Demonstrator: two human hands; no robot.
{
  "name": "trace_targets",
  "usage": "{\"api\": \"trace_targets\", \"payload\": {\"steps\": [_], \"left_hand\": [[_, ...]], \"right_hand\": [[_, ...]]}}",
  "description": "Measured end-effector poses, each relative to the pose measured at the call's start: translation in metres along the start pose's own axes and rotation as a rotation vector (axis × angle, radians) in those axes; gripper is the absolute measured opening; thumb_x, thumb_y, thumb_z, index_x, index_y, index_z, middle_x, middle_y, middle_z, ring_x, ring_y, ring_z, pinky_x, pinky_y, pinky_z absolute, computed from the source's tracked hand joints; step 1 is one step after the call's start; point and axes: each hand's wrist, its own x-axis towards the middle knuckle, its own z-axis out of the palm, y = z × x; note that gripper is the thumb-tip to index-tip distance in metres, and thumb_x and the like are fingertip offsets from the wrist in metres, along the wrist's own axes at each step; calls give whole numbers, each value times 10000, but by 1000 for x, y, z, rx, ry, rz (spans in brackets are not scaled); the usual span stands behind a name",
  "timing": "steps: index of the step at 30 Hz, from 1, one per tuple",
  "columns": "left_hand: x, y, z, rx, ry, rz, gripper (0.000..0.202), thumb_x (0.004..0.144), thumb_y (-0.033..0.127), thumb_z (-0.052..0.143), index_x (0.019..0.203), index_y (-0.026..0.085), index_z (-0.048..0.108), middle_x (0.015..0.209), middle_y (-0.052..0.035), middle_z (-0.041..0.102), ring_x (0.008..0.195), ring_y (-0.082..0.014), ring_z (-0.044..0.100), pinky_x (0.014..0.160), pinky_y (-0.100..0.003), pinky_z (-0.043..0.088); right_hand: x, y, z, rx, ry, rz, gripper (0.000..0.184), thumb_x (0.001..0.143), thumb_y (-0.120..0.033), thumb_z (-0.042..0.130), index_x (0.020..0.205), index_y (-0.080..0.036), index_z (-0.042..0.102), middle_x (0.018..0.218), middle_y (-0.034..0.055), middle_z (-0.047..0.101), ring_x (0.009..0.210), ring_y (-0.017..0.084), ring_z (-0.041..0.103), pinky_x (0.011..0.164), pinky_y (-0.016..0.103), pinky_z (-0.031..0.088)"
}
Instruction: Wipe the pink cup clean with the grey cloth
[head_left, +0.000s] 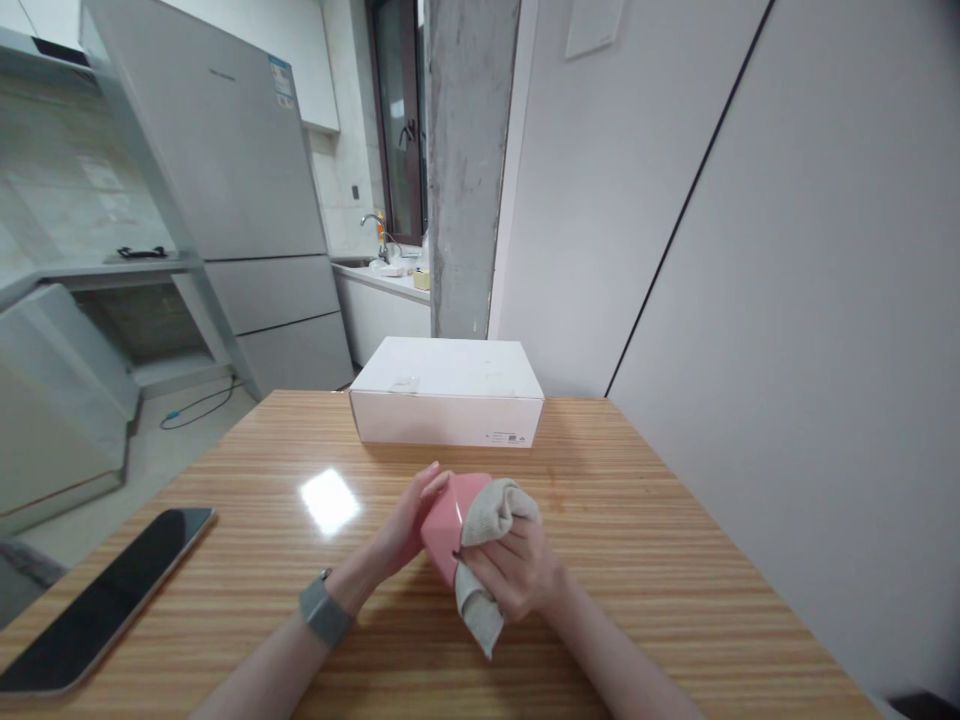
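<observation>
A pink faceted object is held just above the wooden table near its middle. My left hand grips its left side, fingers wrapped over the top edge. My right hand holds a beige cloth bunched against the object's right side, and the cloth's loose end hangs down below my fingers. A grey watch sits on my left wrist.
A white cardboard box lies behind my hands at the table's far edge. A dark phone or tablet lies screen up at the left edge. Grey wall panels run along the right; a fridge and kitchen counter stand beyond.
</observation>
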Motion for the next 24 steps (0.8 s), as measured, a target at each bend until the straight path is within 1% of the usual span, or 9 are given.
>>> {"api": "trace_targets", "payload": {"steps": [2,4,6,8,12,16,20,22,24], "left_hand": [[-3,4,-7,138,56,-11,473,834,519,520,1052,126,669,1084,-92,693,1147,-273,544,1074,-386,280],[-5,7,-12,294,68,-13,409,818,474,577,1052,158,688,1170,-61,664,1225,-250,485,1125,-342,184],[-5,9,-13,395,38,-31,419,834,500,542,1064,184,691,1220,-37,637,1253,-242,460,1142,-341,139],[-4,9,-11,450,28,-30,452,856,529,483,1074,191,689,1227,-28,631,1239,-249,475,1144,-369,145],[-3,8,-5,498,89,53,444,875,498,464,1066,167,690,1226,-46,631,1214,-269,495,1138,-406,178],[-8,8,0,552,70,158,450,896,456,435,1166,159,638,1292,-56,582,1241,-275,468,1130,-391,211],[-14,7,8,577,65,243,508,897,442,434,1312,160,512,1376,-59,503,1321,-280,368,1141,-360,165],[-14,3,11,550,44,245,522,893,443,446,1341,175,473,1405,-59,468,1350,-261,321,1151,-359,128],[-11,-3,12,488,10,214,500,889,438,469,1338,217,471,1433,-44,433,1376,-230,273,1158,-364,97]], "right_hand": [[2,-4,3,43,-29,-25,216,843,-128,403,858,-114,618,660,47,639,567,161,531,580,304,428],[0,-4,5,89,-50,-23,219,847,-145,401,865,-112,616,661,55,635,580,168,532,606,307,441],[-3,0,6,143,-69,14,229,858,-187,389,863,-118,608,660,64,626,590,176,533,623,314,447],[-7,4,6,189,-94,67,251,870,-245,369,867,-133,594,677,75,623,624,191,546,642,328,451],[-12,7,5,218,-150,162,215,860,-292,396,900,-167,565,708,73,633,678,206,563,673,346,440],[-14,10,2,234,-151,262,243,838,-338,399,927,-177,558,745,78,644,703,224,570,698,364,426],[-17,16,1,306,-125,423,318,851,-387,325,938,-181,550,855,110,646,816,258,586,757,395,422],[-21,19,1,319,-93,510,307,866,-365,292,907,-190,541,834,99,633,799,250,584,746,387,423],[-24,22,0,287,-63,542,292,868,-351,290,892,-194,535,784,85,617,753,239,579,710,371,424]]}}
